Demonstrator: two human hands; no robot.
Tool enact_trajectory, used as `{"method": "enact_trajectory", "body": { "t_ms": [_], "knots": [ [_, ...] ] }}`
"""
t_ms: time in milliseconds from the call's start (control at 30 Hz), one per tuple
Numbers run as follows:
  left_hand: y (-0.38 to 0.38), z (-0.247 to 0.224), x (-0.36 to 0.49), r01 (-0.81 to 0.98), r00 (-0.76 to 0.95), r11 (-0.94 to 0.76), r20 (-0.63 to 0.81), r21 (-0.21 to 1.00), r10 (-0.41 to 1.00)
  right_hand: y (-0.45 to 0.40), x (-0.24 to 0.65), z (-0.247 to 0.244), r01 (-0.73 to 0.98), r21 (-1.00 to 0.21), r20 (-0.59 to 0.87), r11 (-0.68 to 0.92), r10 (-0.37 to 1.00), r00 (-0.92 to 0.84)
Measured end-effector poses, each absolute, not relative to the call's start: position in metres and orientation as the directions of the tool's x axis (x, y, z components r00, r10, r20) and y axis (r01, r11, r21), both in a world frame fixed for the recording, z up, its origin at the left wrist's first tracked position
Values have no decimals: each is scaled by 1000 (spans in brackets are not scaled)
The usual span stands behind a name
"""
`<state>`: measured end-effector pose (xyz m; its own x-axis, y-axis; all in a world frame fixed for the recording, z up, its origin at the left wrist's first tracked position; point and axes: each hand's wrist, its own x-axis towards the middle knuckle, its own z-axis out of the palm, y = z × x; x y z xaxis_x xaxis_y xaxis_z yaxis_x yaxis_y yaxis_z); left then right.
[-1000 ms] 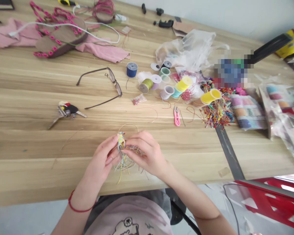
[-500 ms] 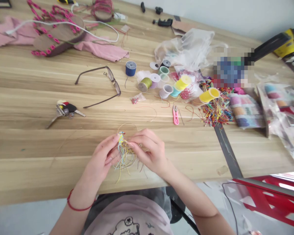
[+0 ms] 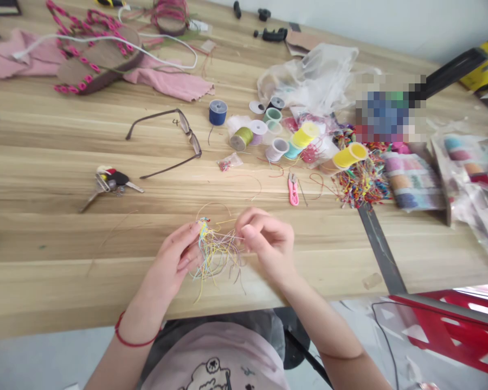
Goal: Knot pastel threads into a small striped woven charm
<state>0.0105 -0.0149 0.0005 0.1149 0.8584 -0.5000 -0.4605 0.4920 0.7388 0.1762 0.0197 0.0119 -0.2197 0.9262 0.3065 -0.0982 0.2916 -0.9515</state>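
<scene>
Between the thumb and fingers of my left hand is the knotted top of a bundle of coloured threads. Yellow, pale blue, white and mauve strands fan out from a small woven patch near my left fingertips. To the right, my right hand is closed in a pinch on one pale thread, drawn out sideways from the bundle. The loose ends hang down over the wooden table near its front edge.
Keys, eyeglasses and pink snips lie beyond my hands. Thread spools, among them a blue spool, stand farther back. A heap of colourful cords and a clear plastic bag are at the right.
My right hand has moved right, away from my left hand, pulling the pale thread out straighter. My left hand stays on the knotted top, nearly unmoved.
</scene>
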Motion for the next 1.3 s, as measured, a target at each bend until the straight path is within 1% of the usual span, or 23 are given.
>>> {"method": "enact_trajectory", "body": {
  "t_ms": [100,200,300,467,500,567,700,800,867,900,933,1033,1100,1167,1300],
  "knots": [
    [-14,0,11,-500,111,485,-503,717,857,23,179,8,-198,-953,267,229,945,-190],
    [-14,-1,11,-513,111,487,-508,707,854,25,180,6,-278,-949,196,150,970,-143],
    [-14,-2,10,-515,100,487,-515,705,851,25,179,7,-314,-943,148,111,984,-98],
    [-13,-3,10,-547,123,487,-510,681,851,30,178,14,-356,-898,243,260,966,92],
    [-13,-3,10,-547,125,488,-510,680,851,33,180,16,-377,-885,249,274,962,115],
    [-13,-2,10,-546,127,489,-509,680,851,39,185,19,-437,-861,241,259,966,96],
    [-13,-1,10,-538,106,483,-513,691,852,50,200,22,-601,-779,229,180,973,-6],
    [-14,0,10,-521,101,489,-518,700,850,53,209,20,-737,-652,252,177,968,10],
    [-14,0,10,-508,109,496,-519,704,848,54,212,19,-793,-582,266,181,964,24],
    [-14,0,10,-504,114,500,-520,704,847,54,213,18,-794,-581,268,177,963,18],
    [-14,-1,10,-504,120,504,-521,702,845,53,212,17,-773,-611,272,171,962,-2],
    [-14,-2,10,-517,130,510,-526,687,840,47,206,12,-606,-776,314,177,941,-128],
    [-14,-3,10,-519,131,508,-524,687,842,41,197,9,-502,-845,332,186,918,-218],
    [-15,-4,10,-510,133,503,-514,697,848,33,188,6,-463,-880,267,103,915,-303],
    [-16,-4,11,-489,134,502,-507,713,851,22,174,0,-419,-893,69,-165,870,-489]
  ]
}}
